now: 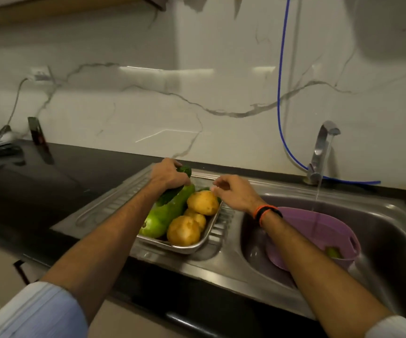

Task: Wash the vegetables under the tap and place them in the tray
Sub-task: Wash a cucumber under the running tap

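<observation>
A steel sink unit (221, 269) is seen set into a dark countertop (38, 191), its drainboard at nine o'clock of the basin. In the basin a purple tub (324, 230) is lying tilted, with water from the running tap (322, 152) falling into it and a green vegetable (333, 252) glimpsed at its five o'clock edge, apparently not yet washed. On the drainboard a steel tray (172, 245) is loaded with a pale green gourd (165, 215), whose long axis runs from seven o'clock to one o'clock, and three potatoes (203, 202). A dark green cucumber (170, 195) is gripped by the left hand (168, 175), fingers curled round its upper end, and is held over the gourd, roughly parallel to it and probably about to be set down; whether it touches the gourd cannot be told. The right hand (233, 191) is held loosely spread above the tray's one o'clock corner, holding nothing. The remaining vegetable lies at four o'clock from that free hand, well apart from the left, so the right is judged the nearer for the next pick.
</observation>
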